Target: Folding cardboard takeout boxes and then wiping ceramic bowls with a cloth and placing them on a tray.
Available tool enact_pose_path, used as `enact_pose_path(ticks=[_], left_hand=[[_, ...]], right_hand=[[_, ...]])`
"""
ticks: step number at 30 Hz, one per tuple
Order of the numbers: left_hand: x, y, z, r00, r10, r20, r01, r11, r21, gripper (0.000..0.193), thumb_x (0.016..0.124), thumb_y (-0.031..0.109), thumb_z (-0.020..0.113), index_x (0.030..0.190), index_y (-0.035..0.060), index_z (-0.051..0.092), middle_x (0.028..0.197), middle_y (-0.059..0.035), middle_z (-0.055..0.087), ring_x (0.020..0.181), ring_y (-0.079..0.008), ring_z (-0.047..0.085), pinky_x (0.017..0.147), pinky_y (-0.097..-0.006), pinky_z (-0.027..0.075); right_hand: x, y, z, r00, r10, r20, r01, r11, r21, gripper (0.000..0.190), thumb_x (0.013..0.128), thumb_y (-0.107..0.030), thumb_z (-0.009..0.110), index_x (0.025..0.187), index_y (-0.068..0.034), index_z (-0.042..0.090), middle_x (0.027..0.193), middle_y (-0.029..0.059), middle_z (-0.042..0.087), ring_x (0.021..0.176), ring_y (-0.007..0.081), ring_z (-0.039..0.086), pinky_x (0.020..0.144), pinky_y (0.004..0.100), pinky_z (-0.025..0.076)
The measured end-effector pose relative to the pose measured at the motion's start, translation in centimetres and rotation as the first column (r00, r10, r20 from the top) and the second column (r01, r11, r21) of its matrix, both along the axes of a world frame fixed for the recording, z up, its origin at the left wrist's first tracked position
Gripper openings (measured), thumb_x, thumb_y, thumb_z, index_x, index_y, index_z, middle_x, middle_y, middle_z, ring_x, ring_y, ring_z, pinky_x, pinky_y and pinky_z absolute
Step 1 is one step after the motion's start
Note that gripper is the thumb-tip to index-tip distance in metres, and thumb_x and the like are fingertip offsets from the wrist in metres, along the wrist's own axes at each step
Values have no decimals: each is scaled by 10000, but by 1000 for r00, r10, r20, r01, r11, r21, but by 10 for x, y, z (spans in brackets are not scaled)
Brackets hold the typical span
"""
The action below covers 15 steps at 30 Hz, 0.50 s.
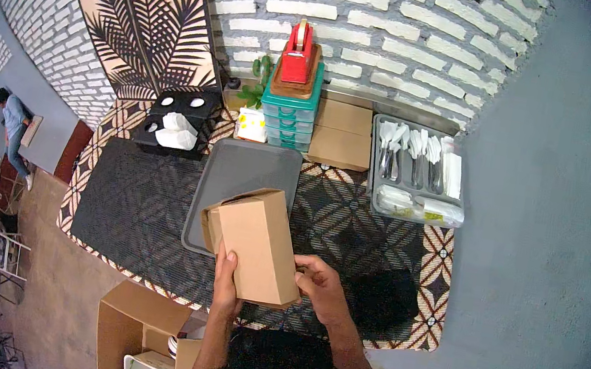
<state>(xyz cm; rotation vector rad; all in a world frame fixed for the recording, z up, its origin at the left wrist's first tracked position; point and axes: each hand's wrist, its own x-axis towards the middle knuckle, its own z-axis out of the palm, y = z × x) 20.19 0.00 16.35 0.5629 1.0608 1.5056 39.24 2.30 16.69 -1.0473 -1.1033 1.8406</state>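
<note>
A brown cardboard box (258, 245) is held tilted above the table's front edge. My left hand (228, 283) grips its lower left side, thumb on the near face. At its lower right edge, my right hand (319, 285) touches the side with bent fingers; part of those fingers is hidden. Flaps stick out at the box's upper left. Beneath and beyond it lies a grey tray (252, 164) on the dark patterned table covering (138, 201).
At the back stand teal-lidded drawers (288, 120) with a red tape dispenser (297, 59) on top, flat cardboard (342, 134), and a cutlery tray (414, 194). A black holder (153, 123) has white tissues. Below left sits an open carton (120, 319). Two people are far left.
</note>
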Motion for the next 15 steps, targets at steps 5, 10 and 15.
enact_pose_path(ticks=[5,10,15], left_hand=[[-4,13,-4,967,-72,-246,82,996,31,625,956,271,476,1473,5,244,1377,-170,440,1231,-249,471,1021,-361,393],[14,31,8,916,-130,-380,175,981,86,687,931,204,501,1508,9,184,1460,-189,368,1305,-265,406,1095,-355,289],[34,59,32,837,-152,-526,238,966,99,687,908,126,542,1499,11,211,1433,-191,401,1287,-271,428,1068,-365,326]], right_hand=[[2,15,21,992,-119,42,112,984,136,346,950,-105,527,1284,-19,530,1106,85,617,852,82,559,655,237,490],[12,40,5,968,-232,95,194,933,302,407,977,-150,515,1361,-25,460,1217,79,580,889,86,575,707,235,482],[23,60,0,943,-283,-174,301,950,88,522,961,-319,562,1386,-42,438,1269,97,553,1151,168,502,1001,333,388]])
